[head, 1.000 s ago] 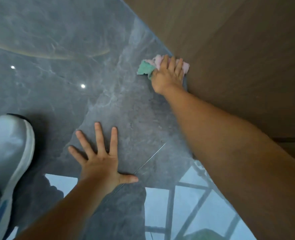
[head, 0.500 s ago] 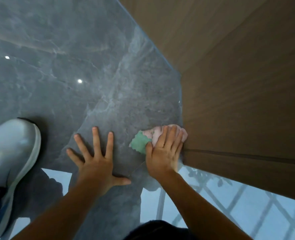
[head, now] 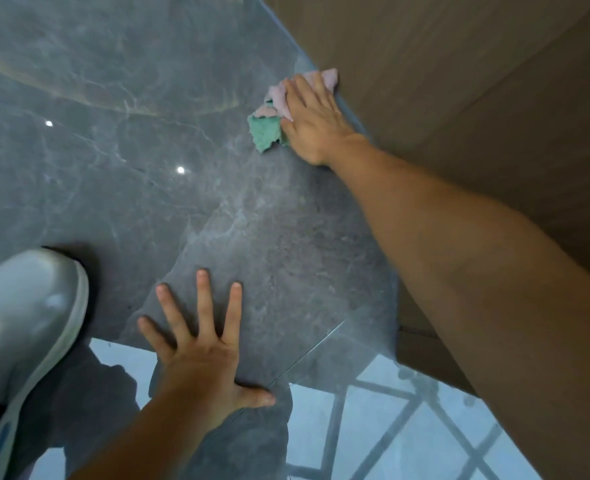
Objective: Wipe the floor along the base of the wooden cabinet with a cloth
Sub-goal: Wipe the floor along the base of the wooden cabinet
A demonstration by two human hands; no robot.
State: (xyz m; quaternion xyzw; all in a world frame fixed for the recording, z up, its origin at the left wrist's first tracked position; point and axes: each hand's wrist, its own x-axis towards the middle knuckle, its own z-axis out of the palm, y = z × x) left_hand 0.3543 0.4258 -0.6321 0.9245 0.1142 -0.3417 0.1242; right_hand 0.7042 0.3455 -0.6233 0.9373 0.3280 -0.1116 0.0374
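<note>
Bracing on the floor (head: 120, 161), the left hand (head: 200, 362) is spread wide and flat just right of a shoe (head: 26, 327), while the right hand (head: 312, 123) presses flat on the pink-and-green cloth (head: 269, 129), which sits far out right against the cabinet (head: 459, 98) base. Looks like mid-wipe at full reach, so next up is probably dragging the cloth along that edge. Plenty of open floor left of it, none on the cabinet side.
</note>
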